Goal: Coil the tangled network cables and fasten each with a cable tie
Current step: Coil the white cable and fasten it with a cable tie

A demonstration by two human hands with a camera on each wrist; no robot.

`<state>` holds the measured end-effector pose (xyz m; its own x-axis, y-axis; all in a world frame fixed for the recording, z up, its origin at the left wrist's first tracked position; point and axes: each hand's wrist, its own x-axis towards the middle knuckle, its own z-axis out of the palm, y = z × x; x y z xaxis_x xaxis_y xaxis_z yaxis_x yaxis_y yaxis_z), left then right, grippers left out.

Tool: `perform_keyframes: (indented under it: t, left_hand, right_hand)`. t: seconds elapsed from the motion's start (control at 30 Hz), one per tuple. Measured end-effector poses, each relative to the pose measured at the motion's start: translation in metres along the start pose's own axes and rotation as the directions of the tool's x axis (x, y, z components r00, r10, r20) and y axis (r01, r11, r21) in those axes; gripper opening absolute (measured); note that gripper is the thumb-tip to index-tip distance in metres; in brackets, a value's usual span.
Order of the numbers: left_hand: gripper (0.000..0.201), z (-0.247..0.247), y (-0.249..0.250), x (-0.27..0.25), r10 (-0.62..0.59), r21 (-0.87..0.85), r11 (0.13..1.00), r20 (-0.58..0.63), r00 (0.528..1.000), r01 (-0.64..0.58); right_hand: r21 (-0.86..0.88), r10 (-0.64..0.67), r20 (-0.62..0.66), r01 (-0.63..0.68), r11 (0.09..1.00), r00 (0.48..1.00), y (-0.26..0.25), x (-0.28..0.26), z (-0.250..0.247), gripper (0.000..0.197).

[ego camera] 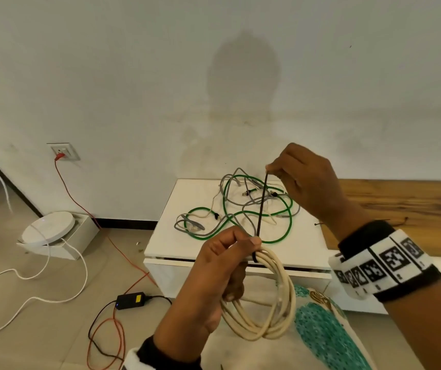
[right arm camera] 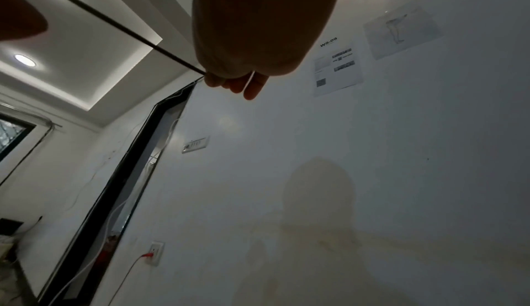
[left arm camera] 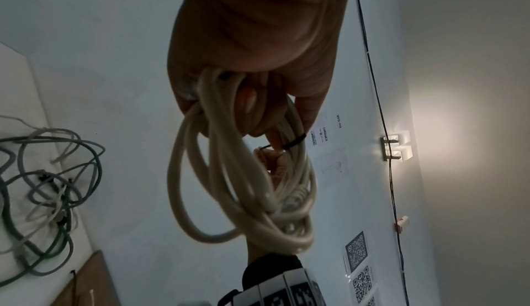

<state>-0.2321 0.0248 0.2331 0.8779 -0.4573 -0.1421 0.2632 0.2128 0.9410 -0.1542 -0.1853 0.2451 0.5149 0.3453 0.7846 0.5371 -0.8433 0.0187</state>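
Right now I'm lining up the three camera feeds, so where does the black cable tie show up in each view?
Head: the black cable tie runs at centre from the cream coil up to the right hand.
Left wrist: a dark band round the coil, right of centre, below the left hand.
Right wrist: a thin dark line from upper left into the fingers.
Shared landmark: the WS-09 sheet appears in both wrist views.

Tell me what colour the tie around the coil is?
Black; the tie shows best in the head view.
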Motion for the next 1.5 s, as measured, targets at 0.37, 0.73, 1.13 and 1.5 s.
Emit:
perform_keyframes:
  t: [0.37,0.73,1.13,1.5]
  left_hand:
    - [0.011,0.003,-0.006,0.008,0.228,0.276,0.947,-0.212,0.95,-0.166]
    - [0.027,-0.014,-0.014,0.031,0.354,0.564,0.79,-0.102,0.93,-0.239]
    - [0.027,-0.02,-0.036,0.032,0.137,0.535,0.829,0.085,0.987,-0.161]
    - [0.027,-0.011,-0.042,0.049,-0.005,0.389,0.921,-0.057,0.998,0.027]
  right_hand:
    - [0.432,0.477,0.705,-0.851,0.299,0.526,-0.059,-0.017,-0.017,0.038]
    - [0.581,0.491,0.641,-0.791,0.191,0.59,-0.083,-0.02,-0.006,0.019]
    - [0.516,0.624,0.542,-0.809,0.282,0.563,-0.088,-0.032,0.012,0.024]
    - [0.521,0.649,0.582,-0.838,0.165,0.49,-0.07,-0.036,0.032,0.018]
